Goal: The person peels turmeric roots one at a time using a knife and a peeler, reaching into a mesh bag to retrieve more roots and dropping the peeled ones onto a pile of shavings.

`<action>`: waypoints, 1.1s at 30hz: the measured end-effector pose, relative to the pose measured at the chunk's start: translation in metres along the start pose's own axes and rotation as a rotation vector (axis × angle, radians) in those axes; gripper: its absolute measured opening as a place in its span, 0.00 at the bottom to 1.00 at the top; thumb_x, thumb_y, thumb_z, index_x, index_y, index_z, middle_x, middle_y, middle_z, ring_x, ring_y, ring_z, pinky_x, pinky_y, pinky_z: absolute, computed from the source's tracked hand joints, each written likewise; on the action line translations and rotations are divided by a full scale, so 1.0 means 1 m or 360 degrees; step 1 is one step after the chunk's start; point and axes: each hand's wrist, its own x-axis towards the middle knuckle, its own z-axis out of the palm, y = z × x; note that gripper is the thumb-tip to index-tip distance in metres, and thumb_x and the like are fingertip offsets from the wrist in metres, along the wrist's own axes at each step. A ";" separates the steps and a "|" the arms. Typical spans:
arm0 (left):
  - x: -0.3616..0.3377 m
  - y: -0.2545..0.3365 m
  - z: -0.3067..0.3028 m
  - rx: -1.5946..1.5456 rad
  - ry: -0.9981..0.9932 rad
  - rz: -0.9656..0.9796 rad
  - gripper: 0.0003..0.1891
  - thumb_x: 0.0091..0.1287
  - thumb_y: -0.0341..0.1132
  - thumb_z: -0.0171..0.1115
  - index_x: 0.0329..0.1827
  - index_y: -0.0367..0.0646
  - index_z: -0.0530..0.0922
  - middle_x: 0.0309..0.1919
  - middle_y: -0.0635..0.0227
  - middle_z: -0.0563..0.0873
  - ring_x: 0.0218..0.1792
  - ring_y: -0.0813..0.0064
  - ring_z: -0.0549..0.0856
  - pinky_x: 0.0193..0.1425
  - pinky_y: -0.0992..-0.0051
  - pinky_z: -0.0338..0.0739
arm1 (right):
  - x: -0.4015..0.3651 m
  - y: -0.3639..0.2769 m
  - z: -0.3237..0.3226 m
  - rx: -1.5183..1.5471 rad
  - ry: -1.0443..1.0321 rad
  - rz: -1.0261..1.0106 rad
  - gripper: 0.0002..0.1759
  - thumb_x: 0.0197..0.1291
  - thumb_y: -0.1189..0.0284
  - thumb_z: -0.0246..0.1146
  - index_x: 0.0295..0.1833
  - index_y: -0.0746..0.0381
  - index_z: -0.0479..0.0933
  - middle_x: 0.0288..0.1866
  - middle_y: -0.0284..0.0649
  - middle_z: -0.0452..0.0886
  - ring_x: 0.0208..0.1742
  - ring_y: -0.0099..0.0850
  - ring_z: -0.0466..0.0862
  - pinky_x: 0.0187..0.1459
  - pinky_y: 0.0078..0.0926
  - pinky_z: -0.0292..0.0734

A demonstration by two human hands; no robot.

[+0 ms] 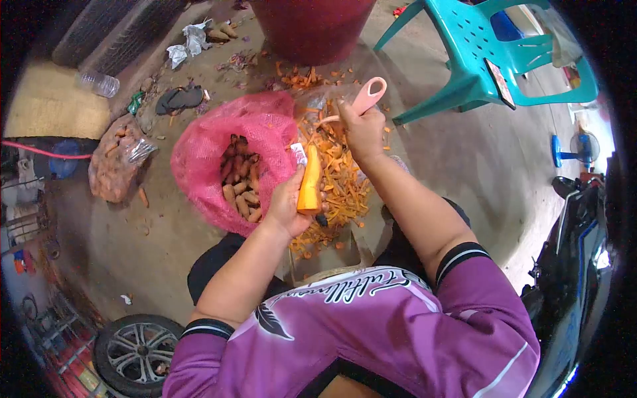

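An orange peeled carrot point(309, 184) lies in my left hand point(286, 207), its fingers wrapped round the thick end. Above and to the right, my right hand point(363, 134) is closed on a pink-handled peeler point(369, 97), which is apart from the carrot. Orange peelings point(342, 192) are heaped on the floor below and between my hands. Just left of my left hand stands an open pink mesh sack point(199, 149) with brown, unpeeled roots point(245, 199) inside.
A dark red tub point(315, 30) stands ahead, and a teal plastic chair point(474, 53) holding a phone is at the right. Leftward are a filled plastic bag point(118, 162), a dark slipper point(180, 99) and a wheel point(141, 351). A motorcycle point(574, 272) stands far right.
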 end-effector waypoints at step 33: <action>0.002 0.004 0.009 0.0141 0.0238 0.0122 0.16 0.64 0.49 0.45 0.43 0.48 0.71 0.29 0.73 0.77 0.27 0.78 0.76 0.28 0.73 0.73 | -0.001 -0.006 -0.003 0.0186 -0.0104 0.0124 0.12 0.47 0.67 0.62 0.26 0.67 0.73 0.18 0.34 0.73 0.15 0.19 0.70 0.16 0.16 0.61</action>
